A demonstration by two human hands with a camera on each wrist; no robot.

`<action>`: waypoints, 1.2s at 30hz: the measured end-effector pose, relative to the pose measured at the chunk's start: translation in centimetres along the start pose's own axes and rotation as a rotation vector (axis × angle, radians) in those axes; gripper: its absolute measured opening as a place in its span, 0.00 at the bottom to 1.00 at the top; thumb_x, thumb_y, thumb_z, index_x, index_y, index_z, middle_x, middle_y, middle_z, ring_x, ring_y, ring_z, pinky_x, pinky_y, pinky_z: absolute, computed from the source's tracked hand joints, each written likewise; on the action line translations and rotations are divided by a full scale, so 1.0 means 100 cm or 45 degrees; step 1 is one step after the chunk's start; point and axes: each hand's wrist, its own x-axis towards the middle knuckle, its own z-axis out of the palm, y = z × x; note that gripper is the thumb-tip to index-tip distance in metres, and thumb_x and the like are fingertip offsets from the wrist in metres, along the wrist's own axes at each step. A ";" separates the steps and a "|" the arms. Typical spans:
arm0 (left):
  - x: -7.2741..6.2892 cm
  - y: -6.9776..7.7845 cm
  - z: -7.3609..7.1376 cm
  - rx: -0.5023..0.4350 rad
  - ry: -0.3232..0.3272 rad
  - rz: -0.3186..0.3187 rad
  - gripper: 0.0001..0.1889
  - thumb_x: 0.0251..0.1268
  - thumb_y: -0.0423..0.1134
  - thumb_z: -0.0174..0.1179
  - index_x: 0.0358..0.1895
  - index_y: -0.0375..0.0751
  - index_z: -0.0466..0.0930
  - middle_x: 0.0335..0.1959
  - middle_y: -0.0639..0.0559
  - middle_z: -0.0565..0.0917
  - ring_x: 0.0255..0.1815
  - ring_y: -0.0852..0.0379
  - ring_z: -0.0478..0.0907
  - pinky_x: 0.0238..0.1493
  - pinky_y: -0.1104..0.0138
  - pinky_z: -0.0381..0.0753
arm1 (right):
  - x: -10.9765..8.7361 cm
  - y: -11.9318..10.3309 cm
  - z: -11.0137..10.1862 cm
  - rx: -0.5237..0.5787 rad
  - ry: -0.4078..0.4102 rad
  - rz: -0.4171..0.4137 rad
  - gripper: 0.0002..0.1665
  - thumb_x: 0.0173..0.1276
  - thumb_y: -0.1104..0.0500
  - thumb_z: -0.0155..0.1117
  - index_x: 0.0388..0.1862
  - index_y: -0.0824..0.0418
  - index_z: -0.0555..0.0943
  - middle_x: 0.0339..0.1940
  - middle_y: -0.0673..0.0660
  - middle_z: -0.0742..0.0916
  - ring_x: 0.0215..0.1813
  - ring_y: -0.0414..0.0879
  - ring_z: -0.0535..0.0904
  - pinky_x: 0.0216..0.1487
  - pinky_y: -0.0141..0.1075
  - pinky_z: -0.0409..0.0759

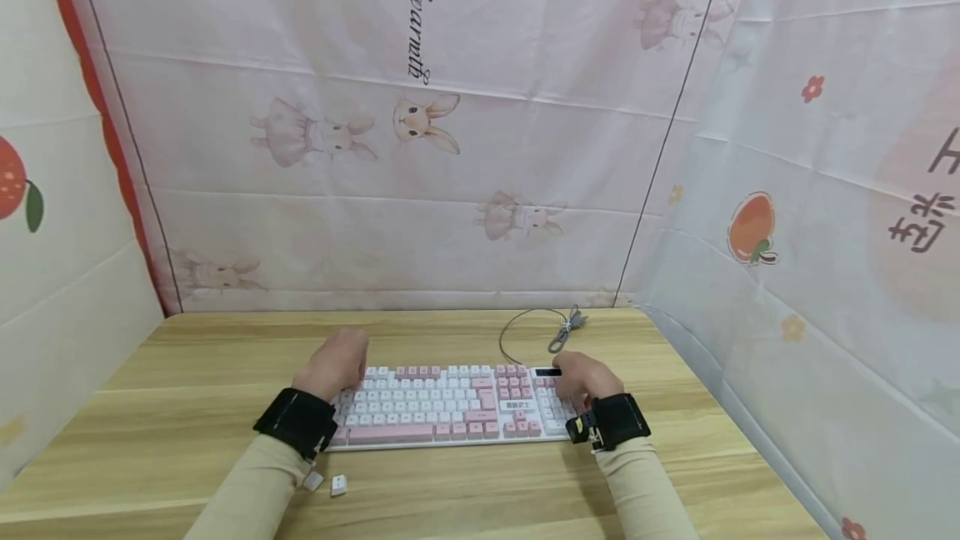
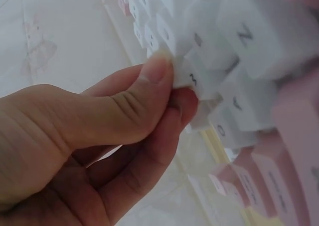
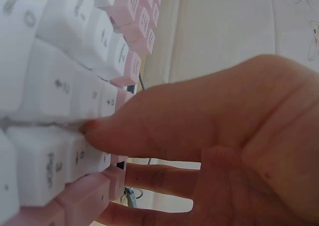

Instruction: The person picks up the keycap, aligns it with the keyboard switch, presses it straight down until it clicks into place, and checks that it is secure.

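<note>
A white and pink keyboard (image 1: pixel 420 407) lies across the table. At its far left part is my left hand (image 1: pixel 337 363). In the left wrist view this hand (image 2: pixel 124 126) pinches a white keycap (image 2: pixel 185 80) between thumb and fingertips, among other white keys. My right hand (image 1: pixel 588 377) is over the keyboard's far right corner. Seen from the right wrist, its thumb (image 3: pixel 134 123) presses on white number keys, while its other fingers (image 3: pixel 162 177) reach past the pink keys at the edge. Its index fingertip is hidden.
Two loose white keycaps, one (image 1: pixel 339 485) in full view and one (image 1: pixel 313 480) beside my left sleeve, lie in front of the keyboard. A tied grey cable (image 1: pixel 567 329) runs behind it. Printed cloth (image 1: pixel 465 257) hangs around the wooden table (image 1: pixel 480 494).
</note>
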 end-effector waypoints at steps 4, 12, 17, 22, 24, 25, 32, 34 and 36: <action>0.003 -0.001 0.002 -0.011 -0.004 0.000 0.17 0.48 0.15 0.65 0.14 0.40 0.80 0.17 0.52 0.77 0.21 0.55 0.72 0.21 0.68 0.68 | -0.001 -0.001 0.000 0.001 0.000 0.003 0.26 0.63 0.70 0.63 0.62 0.66 0.80 0.53 0.62 0.85 0.42 0.52 0.81 0.29 0.43 0.83; 0.007 -0.004 0.003 -0.001 0.013 -0.004 0.18 0.49 0.14 0.61 0.13 0.40 0.79 0.17 0.51 0.75 0.20 0.55 0.70 0.20 0.68 0.67 | -0.003 -0.003 -0.002 0.000 0.012 0.001 0.27 0.61 0.71 0.63 0.62 0.66 0.80 0.52 0.61 0.86 0.42 0.52 0.80 0.30 0.43 0.82; 0.008 -0.003 0.003 0.028 0.020 0.025 0.18 0.48 0.14 0.61 0.12 0.40 0.78 0.16 0.52 0.73 0.20 0.55 0.68 0.20 0.68 0.66 | -0.003 -0.001 -0.003 -0.004 0.005 0.007 0.29 0.61 0.71 0.63 0.64 0.67 0.78 0.55 0.63 0.85 0.44 0.53 0.80 0.32 0.44 0.83; 0.006 -0.004 0.004 0.010 0.005 0.020 0.18 0.47 0.14 0.60 0.11 0.41 0.79 0.14 0.53 0.73 0.19 0.56 0.69 0.18 0.69 0.64 | -0.003 -0.001 -0.003 -0.005 -0.006 -0.004 0.30 0.61 0.71 0.64 0.65 0.67 0.78 0.57 0.63 0.85 0.46 0.54 0.80 0.32 0.45 0.83; 0.006 -0.005 0.005 -0.012 0.008 0.014 0.18 0.47 0.14 0.61 0.12 0.41 0.79 0.15 0.53 0.75 0.18 0.57 0.70 0.18 0.69 0.65 | -0.003 -0.001 -0.003 -0.015 -0.002 -0.007 0.31 0.60 0.71 0.64 0.65 0.67 0.78 0.58 0.64 0.85 0.46 0.54 0.80 0.33 0.45 0.83; 0.007 -0.006 0.005 -0.022 0.012 0.016 0.18 0.47 0.14 0.61 0.12 0.41 0.79 0.14 0.53 0.75 0.18 0.57 0.71 0.18 0.70 0.65 | -0.003 -0.001 -0.004 -0.022 0.001 -0.012 0.30 0.60 0.71 0.64 0.64 0.67 0.78 0.57 0.64 0.85 0.46 0.54 0.80 0.33 0.45 0.83; 0.006 -0.007 0.003 -0.059 0.016 0.021 0.17 0.42 0.14 0.67 0.12 0.41 0.80 0.15 0.54 0.78 0.18 0.57 0.72 0.19 0.70 0.68 | -0.003 -0.002 -0.004 -0.003 -0.006 0.000 0.26 0.63 0.71 0.64 0.61 0.64 0.79 0.52 0.61 0.85 0.43 0.53 0.80 0.30 0.44 0.83; 0.005 -0.006 0.001 -0.072 -0.018 0.011 0.16 0.43 0.15 0.68 0.14 0.41 0.81 0.17 0.53 0.78 0.20 0.57 0.73 0.21 0.69 0.70 | -0.003 -0.002 -0.003 0.005 -0.009 0.009 0.26 0.63 0.70 0.64 0.62 0.64 0.79 0.53 0.61 0.85 0.44 0.53 0.80 0.30 0.44 0.82; 0.004 -0.006 -0.003 -0.070 -0.049 0.006 0.15 0.44 0.16 0.70 0.16 0.40 0.82 0.19 0.53 0.79 0.22 0.56 0.74 0.22 0.68 0.71 | -0.004 -0.002 -0.003 0.011 -0.006 0.013 0.28 0.63 0.70 0.64 0.64 0.65 0.79 0.55 0.61 0.85 0.45 0.54 0.80 0.30 0.44 0.82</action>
